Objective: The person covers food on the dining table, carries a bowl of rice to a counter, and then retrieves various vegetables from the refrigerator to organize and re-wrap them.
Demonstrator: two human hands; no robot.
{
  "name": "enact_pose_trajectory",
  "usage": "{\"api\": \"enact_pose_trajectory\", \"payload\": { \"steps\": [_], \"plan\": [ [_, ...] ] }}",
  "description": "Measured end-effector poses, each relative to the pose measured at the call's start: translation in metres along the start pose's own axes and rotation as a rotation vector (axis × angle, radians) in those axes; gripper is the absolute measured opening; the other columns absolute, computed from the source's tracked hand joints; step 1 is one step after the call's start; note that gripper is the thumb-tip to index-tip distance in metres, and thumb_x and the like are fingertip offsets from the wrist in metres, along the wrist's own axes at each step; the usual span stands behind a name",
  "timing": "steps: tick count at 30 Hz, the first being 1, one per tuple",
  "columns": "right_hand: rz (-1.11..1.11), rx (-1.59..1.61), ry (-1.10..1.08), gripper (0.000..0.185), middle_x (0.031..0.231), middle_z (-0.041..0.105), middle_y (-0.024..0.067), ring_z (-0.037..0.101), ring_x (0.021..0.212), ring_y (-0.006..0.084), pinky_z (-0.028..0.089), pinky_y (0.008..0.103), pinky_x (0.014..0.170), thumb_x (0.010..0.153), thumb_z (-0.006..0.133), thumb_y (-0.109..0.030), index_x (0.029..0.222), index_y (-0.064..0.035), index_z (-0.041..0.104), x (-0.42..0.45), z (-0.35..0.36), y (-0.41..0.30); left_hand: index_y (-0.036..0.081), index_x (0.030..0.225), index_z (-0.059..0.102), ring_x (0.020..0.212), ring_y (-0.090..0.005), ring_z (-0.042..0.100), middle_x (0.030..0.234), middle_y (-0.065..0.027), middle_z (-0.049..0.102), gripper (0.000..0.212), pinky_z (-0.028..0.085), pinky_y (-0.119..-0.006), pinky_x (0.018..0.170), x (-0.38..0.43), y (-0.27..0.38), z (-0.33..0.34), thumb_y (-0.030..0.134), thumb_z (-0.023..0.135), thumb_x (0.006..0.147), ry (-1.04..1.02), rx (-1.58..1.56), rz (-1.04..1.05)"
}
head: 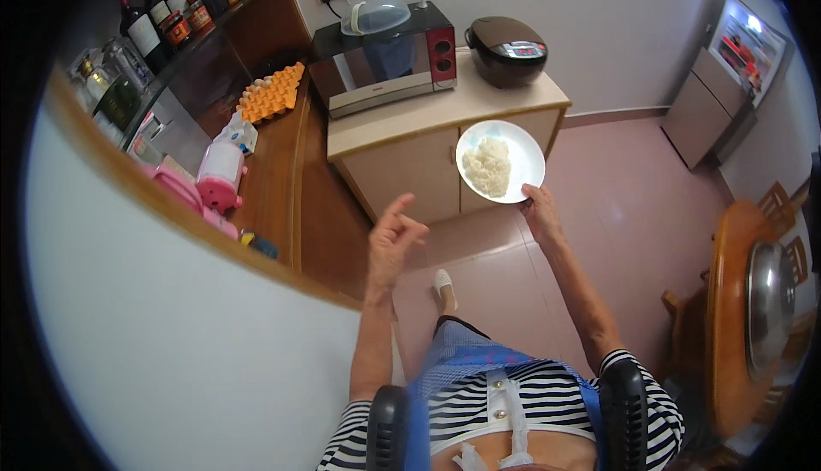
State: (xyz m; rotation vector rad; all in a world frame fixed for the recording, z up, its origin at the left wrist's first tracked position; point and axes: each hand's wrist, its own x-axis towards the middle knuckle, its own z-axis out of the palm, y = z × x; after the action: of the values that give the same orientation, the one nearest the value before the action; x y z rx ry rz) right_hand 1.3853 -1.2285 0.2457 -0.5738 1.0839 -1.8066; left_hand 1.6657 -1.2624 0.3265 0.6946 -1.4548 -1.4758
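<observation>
A white plate [527, 163] with a mound of cooked white rice [487, 168] on its left half is held out in front of me. My right hand [542, 211] grips its near right rim, the thumb on top. My left hand [392, 234] is raised to the left of the plate, apart from it, with the index finger extended and nothing in it. Beyond the plate stands a low cabinet [397, 176] with a pale top. On that top sit a microwave oven [385, 64] and, to its right, a closed brown rice cooker [510, 51] with a lit display.
Left is a wooden sideboard [272, 170] with an orange egg tray [269, 96] and a pink-and-white appliance [221, 173]. Wine bottles [142, 28] and jars stand on its shelf. A white wall edge [256, 317] is close on my left. Right are a round wooden table [728, 343] and a refrigerator [699, 109].
</observation>
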Motion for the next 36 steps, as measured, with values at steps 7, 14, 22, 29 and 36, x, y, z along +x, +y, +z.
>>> {"api": "enact_pose_trajectory", "payload": {
  "steps": [7, 14, 22, 29, 36],
  "plan": [
    [-0.065, -0.134, -0.058, 0.032, 0.099, 0.060, 0.0057, 0.059, 0.083, 0.0134, 0.049, 0.0287, 0.074, 0.087, 0.051, -0.017, 0.116, -0.0029, 0.049, 0.174, 0.034, -0.033, -0.004, 0.115, 0.052, 0.058, -0.0046, 0.042, 0.060, 0.0043, 0.042, 0.044, 0.037, -0.019, 0.057, 0.269, -0.022, -0.080, 0.010, 0.069, 0.077, 0.337, 0.369, 0.298],
    [-0.024, -0.234, -0.062, 0.033, 0.100, 0.059, 0.0079, 0.059, 0.087, 0.0138, 0.050, 0.0281, 0.074, 0.087, 0.052, -0.018, 0.115, -0.0008, 0.048, 0.309, 0.072, -0.060, 0.000, 0.134, 0.026, 0.104, -0.0346, 0.050, 0.116, -0.0190, 0.051, 0.092, 0.040, -0.043, 0.089, 0.543, -0.059, -0.135, 0.034, 0.076, 0.065, 0.555, 1.051, 0.437],
    [0.084, -0.365, -0.188, 0.029, 0.086, 0.057, 0.0066, 0.058, 0.074, 0.0112, 0.051, 0.0232, 0.070, 0.084, 0.056, -0.013, 0.105, 0.0060, 0.051, 0.469, 0.085, -0.093, -0.003, 0.131, 0.031, 0.083, -0.0299, 0.060, 0.087, -0.0116, 0.063, 0.092, 0.045, -0.041, 0.079, 0.656, -0.102, -0.147, 0.039, 0.077, 0.062, 0.581, 1.050, 0.220],
    [0.318, -0.484, -0.355, 0.027, 0.083, 0.055, 0.0047, 0.056, 0.068, 0.0080, 0.053, 0.0201, 0.067, 0.082, 0.060, -0.013, 0.100, 0.0065, 0.052, 0.570, 0.109, -0.082, -0.011, 0.117, 0.045, 0.065, -0.0141, 0.053, 0.066, -0.0035, 0.054, 0.066, 0.044, -0.029, 0.073, 0.692, -0.059, -0.161, 0.027, 0.074, 0.072, 0.799, 0.709, 0.592],
    [0.188, -0.619, -0.570, 0.036, 0.077, 0.060, 0.0100, 0.060, 0.063, 0.0116, 0.050, 0.0204, 0.052, 0.076, 0.069, -0.019, 0.093, 0.0074, 0.053, 0.640, 0.173, -0.038, -0.009, 0.122, 0.037, 0.065, -0.0068, 0.048, 0.066, 0.0008, 0.051, 0.066, 0.039, -0.020, 0.072, 0.682, -0.036, -0.155, 0.020, 0.073, 0.075, 0.797, 0.459, 0.612]
  ]
}}
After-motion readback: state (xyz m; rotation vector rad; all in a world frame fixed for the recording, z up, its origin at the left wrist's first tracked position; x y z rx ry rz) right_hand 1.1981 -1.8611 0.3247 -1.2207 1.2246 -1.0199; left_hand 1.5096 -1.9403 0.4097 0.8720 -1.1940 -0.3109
